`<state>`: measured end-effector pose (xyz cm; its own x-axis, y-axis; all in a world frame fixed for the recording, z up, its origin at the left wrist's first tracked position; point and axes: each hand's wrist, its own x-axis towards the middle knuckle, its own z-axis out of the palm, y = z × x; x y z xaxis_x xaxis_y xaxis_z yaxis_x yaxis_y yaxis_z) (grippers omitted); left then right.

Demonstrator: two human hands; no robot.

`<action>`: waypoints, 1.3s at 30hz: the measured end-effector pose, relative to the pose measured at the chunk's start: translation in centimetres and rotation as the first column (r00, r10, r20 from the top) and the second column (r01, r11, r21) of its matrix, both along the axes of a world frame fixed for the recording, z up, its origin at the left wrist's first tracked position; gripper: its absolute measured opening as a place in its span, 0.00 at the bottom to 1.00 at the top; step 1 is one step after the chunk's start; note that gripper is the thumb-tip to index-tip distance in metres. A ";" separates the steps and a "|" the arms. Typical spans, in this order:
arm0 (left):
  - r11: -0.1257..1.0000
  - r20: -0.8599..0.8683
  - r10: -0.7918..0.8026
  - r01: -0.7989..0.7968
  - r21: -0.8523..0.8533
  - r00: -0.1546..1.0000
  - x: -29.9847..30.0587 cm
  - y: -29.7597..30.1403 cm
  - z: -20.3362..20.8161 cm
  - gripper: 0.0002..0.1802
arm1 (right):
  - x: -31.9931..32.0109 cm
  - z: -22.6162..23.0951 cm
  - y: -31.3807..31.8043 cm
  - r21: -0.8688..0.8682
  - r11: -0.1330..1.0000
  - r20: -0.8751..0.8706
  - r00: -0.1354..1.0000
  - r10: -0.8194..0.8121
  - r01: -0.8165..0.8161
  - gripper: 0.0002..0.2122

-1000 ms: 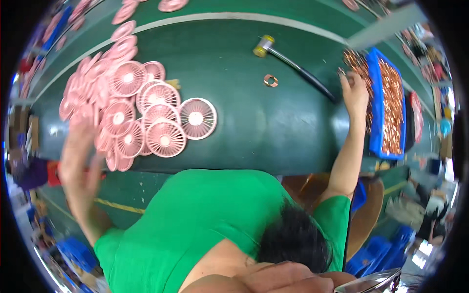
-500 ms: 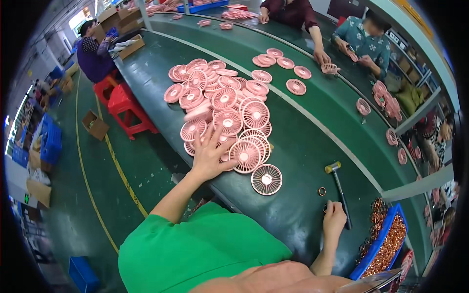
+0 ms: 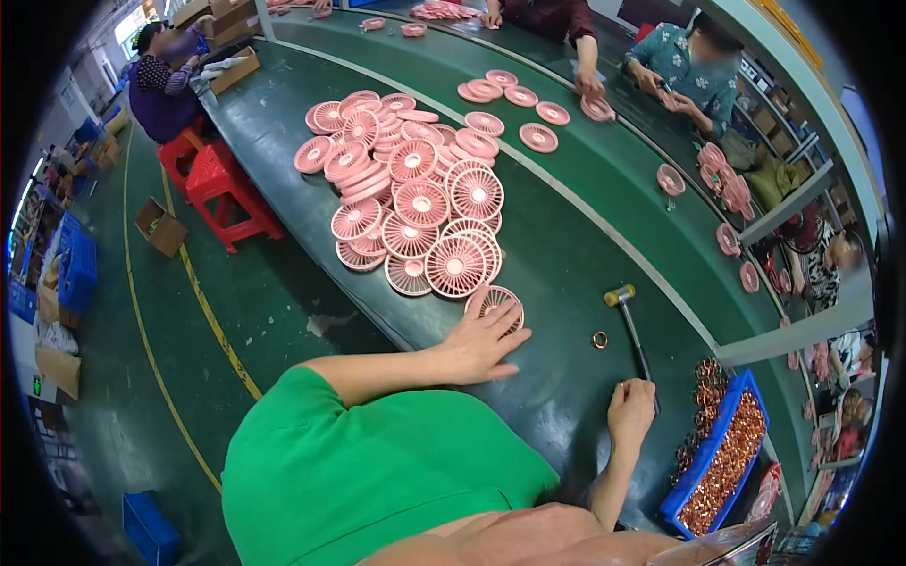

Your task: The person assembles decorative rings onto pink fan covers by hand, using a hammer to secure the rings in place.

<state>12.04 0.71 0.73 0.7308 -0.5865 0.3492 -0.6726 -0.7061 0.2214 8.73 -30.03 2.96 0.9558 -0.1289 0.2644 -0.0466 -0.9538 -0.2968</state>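
Left hand [image 3: 477,347] is lying open, palm down, over a single pink disc [image 3: 503,298], its fingers spreading across the spokes and its thumb pointing out to the right. The left elbow is bending, and the forearm is reaching sideways over the near edge of the green table [image 3: 566,255]. That disc is resting close to the near edge, just beside a heap of pink discs [image 3: 415,203], which is stretching along that edge and back toward the far edge.

Right hand [image 3: 630,404] is curling its fingers in toward the thumb, the forearm rising past the near edge; whether anything is sitting in that grasp, I cannot tell. Right beside its fingers, a hammer [image 3: 637,341] is lying with its yellow-tipped head turned toward the far edge. A single copper ring [image 3: 601,346] is resting between the hammer and the covered disc, apart from both.

Farther right, a blue tray [image 3: 672,512] is standing at a slant, one end toward the near edge, and is holding many small copper pieces [image 3: 731,457]. Loose copper rings [image 3: 708,391] are piling up along its left side.
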 end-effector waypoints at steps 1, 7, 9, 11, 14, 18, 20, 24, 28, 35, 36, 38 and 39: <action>1.000 0.074 -0.015 0.016 -0.013 0.997 0.0 -0.2 -0.2 0.29 | -0.3 0.2 -0.1 0.032 0.999 0.011 1.000 0.016 -0.016 0.04; 0.949 -0.071 -0.104 0.078 -0.304 0.992 1.7 -0.1 0.8 0.29 | -2.0 2.4 2.5 0.253 0.940 0.342 0.930 0.134 -0.229 0.03; 0.973 -0.060 0.012 -0.025 -0.231 0.998 1.6 0.2 0.6 0.32 | -1.8 2.0 3.0 0.229 0.929 0.437 0.883 0.170 -0.292 0.05; 0.973 -0.209 0.066 -0.109 -0.202 0.976 1.8 0.1 1.4 0.25 | -1.8 1.9 3.3 0.231 0.921 0.462 0.869 0.179 -0.313 0.04; 0.990 -0.054 0.019 -0.026 -0.142 0.998 1.8 0.1 3.1 0.15 | -1.7 2.0 4.3 0.363 0.869 0.490 0.862 0.130 -0.337 0.04; 0.968 -0.339 0.192 -0.235 -0.091 0.921 2.7 0.9 4.2 0.19 | -2.0 2.7 4.7 0.384 0.846 0.576 0.812 0.093 -0.369 0.05; 0.970 -0.285 0.206 -0.235 -0.069 0.936 3.3 1.4 4.2 0.19 | -2.3 3.0 4.6 0.378 0.851 0.594 0.801 0.079 -0.364 0.06; 0.961 -0.138 0.213 -0.233 -0.147 0.967 3.0 2.0 3.6 0.18 | -2.2 3.1 5.1 0.354 0.840 0.649 0.755 0.096 -0.411 0.07; 0.951 -0.121 0.219 -0.240 -0.195 0.968 2.8 1.7 4.5 0.14 | -2.2 3.8 5.7 0.312 0.828 0.689 0.711 0.140 -0.466 0.07; 0.581 -0.510 -0.140 -0.347 -0.736 0.849 1.4 -3.0 5.3 0.17 | -1.5 5.1 7.7 0.156 0.825 0.730 0.626 0.274 -0.543 0.10; 0.609 -0.414 -0.043 -0.305 -0.732 0.909 1.9 -3.5 2.4 0.17 | -1.6 5.4 8.0 0.116 0.826 0.724 0.616 0.310 -0.552 0.10; 0.471 -0.486 -0.356 -0.296 -0.831 0.798 1.2 -5.4 6.9 0.17 | -1.5 5.4 8.0 0.105 0.851 0.735 0.617 0.282 -0.514 0.10; 0.431 -0.443 -0.403 -0.260 -0.864 0.801 0.9 -6.2 7.3 0.16 | -1.5 5.3 7.7 0.104 0.859 0.727 0.628 0.279 -0.501 0.10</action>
<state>12.91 -5.48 8.06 0.9262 -0.2658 0.2673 -0.2356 0.1454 0.9609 7.21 -22.33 8.22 0.5073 0.0421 0.8607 0.6255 -0.7050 -0.3342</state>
